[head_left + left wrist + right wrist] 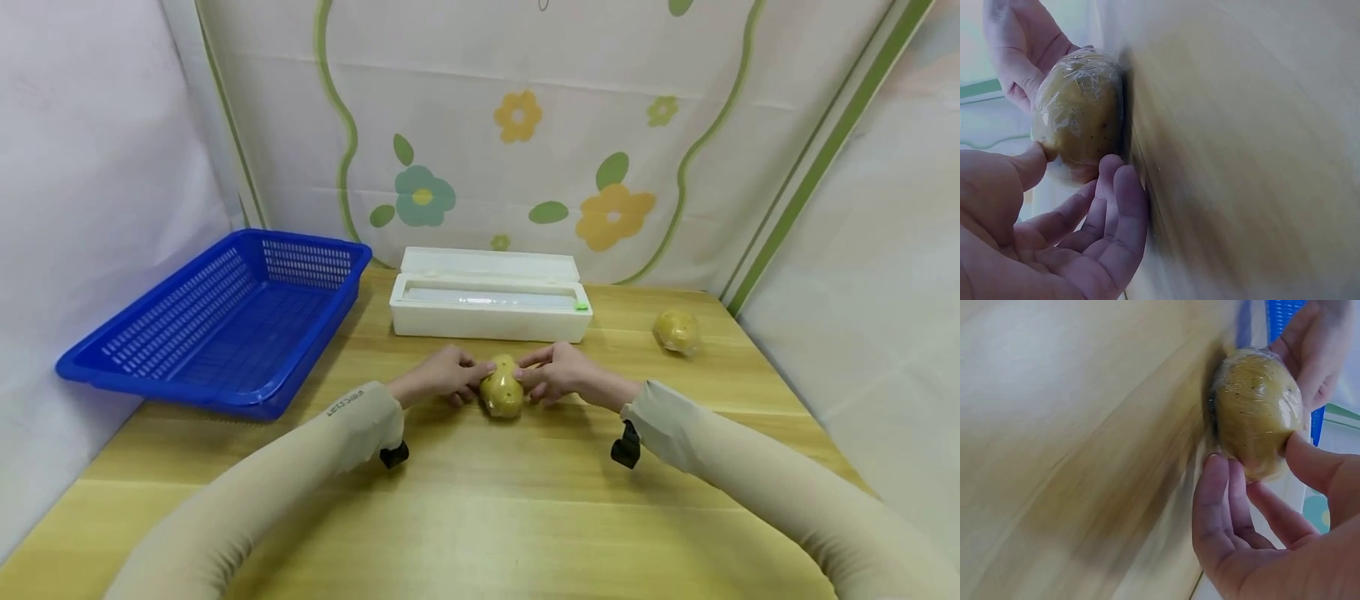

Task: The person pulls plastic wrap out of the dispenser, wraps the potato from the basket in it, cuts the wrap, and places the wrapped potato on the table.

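A yellow potato [501,392] in clear plastic film sits low over the wooden table in front of me, between my two hands. My left hand [447,374] holds it from the left; in the left wrist view the thumb presses its upper side and the fingertips [1129,181] curl in at its lower edge. From the right, my right hand [561,372] pinches it the same way, with the thumb on top and fingers under the side. Wrinkled film shows on the potato [1257,406] in the right wrist view.
Just behind the hands stands a white cling film box [491,322], its lid [491,263] raised and a green piece [581,306] at its right end. A blue basket [300,367] is at left. Another film-wrapped potato [677,331] lies at back right. Fabric walls surround the table [480,517].
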Tool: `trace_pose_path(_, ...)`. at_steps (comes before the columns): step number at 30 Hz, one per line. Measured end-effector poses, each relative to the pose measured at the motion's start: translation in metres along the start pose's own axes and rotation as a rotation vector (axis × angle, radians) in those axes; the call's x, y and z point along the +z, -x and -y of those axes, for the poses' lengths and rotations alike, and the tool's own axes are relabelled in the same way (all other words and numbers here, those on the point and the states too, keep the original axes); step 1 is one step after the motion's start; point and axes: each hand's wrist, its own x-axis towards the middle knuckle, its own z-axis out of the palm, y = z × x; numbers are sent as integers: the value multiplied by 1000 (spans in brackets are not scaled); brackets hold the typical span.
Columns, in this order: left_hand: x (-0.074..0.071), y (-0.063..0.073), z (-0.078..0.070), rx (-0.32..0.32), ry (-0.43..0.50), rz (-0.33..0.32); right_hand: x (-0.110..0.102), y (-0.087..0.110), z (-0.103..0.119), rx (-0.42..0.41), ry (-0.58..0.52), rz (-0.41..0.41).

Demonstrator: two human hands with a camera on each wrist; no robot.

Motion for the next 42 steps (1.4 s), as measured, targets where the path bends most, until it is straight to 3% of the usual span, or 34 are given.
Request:
trace_pose_path(12, 1, 0, 5, -35, 26, -15, 2, -4, 0, 94, -53, 42)
trace_pose_path(20, 2, -2, 10, -33, 3, -25, 2, -5, -9, 35, -39, 84)
trace_pose_path(25, 1, 0, 10, 26, -16, -32, -3, -4, -10, -87, 73, 122)
trace_pose_path(32, -3, 6, 8, 67, 49, -24, -14, -3, -18, -444, 407, 100)
trace_pose_path(35, -6, 10, 6, 126, -10, -20, -17, -2, -22, -549, 492, 80)
trace_pose_path(39, -11, 16, 7, 225, -150, -61, -17, -4, -23, -625, 479, 72)
trace_pose_path(42, -13, 21, 10, 253, -195, -45, -14, -8, -23, -627, 435, 100)
